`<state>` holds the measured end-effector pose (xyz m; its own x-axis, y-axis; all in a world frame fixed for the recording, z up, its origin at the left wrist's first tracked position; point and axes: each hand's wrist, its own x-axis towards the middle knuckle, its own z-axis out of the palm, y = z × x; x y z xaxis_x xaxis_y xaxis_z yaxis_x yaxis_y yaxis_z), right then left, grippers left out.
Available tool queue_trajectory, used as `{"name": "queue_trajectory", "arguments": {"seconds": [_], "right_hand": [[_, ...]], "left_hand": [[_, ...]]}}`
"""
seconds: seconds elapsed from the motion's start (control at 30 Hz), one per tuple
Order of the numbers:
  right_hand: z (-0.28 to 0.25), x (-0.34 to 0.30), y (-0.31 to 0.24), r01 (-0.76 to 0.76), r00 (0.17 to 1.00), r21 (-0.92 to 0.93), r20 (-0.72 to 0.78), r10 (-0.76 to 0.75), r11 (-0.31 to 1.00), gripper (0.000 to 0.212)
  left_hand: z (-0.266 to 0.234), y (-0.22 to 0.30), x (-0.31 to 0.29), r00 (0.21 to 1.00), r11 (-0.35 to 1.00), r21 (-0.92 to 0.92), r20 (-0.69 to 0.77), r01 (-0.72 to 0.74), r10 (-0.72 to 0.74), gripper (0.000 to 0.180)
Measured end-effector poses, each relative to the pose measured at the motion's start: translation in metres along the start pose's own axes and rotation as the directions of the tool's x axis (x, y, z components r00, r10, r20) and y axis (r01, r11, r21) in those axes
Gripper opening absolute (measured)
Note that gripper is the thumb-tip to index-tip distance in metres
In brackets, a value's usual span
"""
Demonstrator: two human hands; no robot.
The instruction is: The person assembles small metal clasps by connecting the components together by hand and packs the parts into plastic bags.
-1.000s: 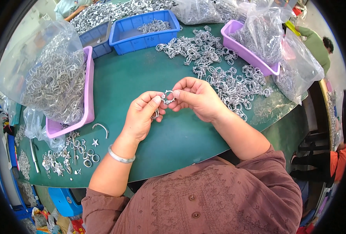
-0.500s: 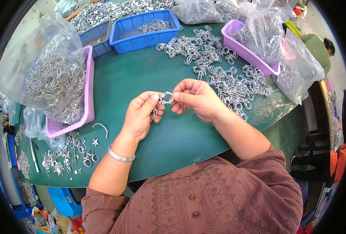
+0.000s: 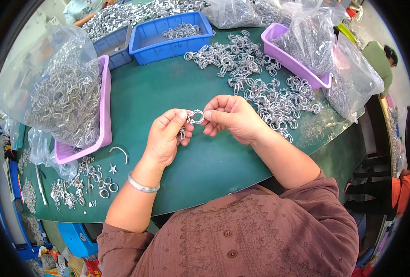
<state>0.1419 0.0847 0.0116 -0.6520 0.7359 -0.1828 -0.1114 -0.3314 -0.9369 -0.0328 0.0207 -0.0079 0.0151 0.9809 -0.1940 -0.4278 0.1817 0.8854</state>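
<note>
Between my two hands, above the green table, is a silver metal ring [image 3: 197,117]. My left hand [image 3: 169,134] pinches its left side between thumb and forefinger, and another silver ring [image 3: 181,135] is tucked in the curled lower fingers. My right hand [image 3: 230,117] has thumb and fingers closed at the ring's right side. To the right of my right hand spreads a heap of silver ring pieces [image 3: 279,101]. Beyond my left forearm lie loose rings [image 3: 107,184], a small star [image 3: 113,169] and a curved metal strip [image 3: 121,152].
A purple basket [image 3: 105,101] at left holds a clear bag [image 3: 59,106] of metal pieces. Another purple basket [image 3: 302,74] stands at far right with more bags. Blue bins [image 3: 168,51] line the back beside a grey metal pile [image 3: 140,18]. A person in green [image 3: 376,60] is at right.
Both hands stay almost in place at the ring. The ring has shifted very slightly left, and little else differs.
</note>
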Motion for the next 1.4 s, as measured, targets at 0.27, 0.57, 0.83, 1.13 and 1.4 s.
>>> {"name": "queue_trajectory", "arguments": {"seconds": [0.27, 0.57, 0.83, 1.13, 1.4], "right_hand": [[-0.0015, -0.0004, 0.0002, -0.014, 1.0, -0.014, 0.004, 0.014, 1.0, 0.014], [-0.0005, -0.0006, -0.0017, -0.003, 1.0, -0.013, 0.001, 0.003, 1.0, 0.018], [0.0, 0.0001, -0.0002, 0.017, 1.0, -0.009, -0.001, -0.017, 1.0, 0.018], [0.0009, 0.0011, 0.0006, 0.093, 0.995, 0.058, -0.046, -0.091, 0.994, 0.016], [0.0016, 0.0, 0.0014, 0.131, 0.991, 0.056, -0.044, -0.128, 0.99, 0.015]], "left_hand": [[0.0009, 0.0006, -0.0005, 0.999, 0.999, 0.028, -0.016, -0.032, 0.033, 0.017], [0.002, -0.0004, 0.0, 0.997, 0.996, 0.046, -0.013, -0.076, 0.076, 0.017], [0.0017, -0.0011, -0.0007, 0.995, 0.992, 0.074, -0.01, -0.1, 0.101, 0.015], [0.0033, -0.0029, -0.0004, 0.994, 0.993, 0.064, 0.029, -0.103, 0.102, 0.016], [0.0019, -0.0039, -0.0002, 0.994, 0.994, 0.058, 0.067, -0.09, 0.086, 0.019]]}}
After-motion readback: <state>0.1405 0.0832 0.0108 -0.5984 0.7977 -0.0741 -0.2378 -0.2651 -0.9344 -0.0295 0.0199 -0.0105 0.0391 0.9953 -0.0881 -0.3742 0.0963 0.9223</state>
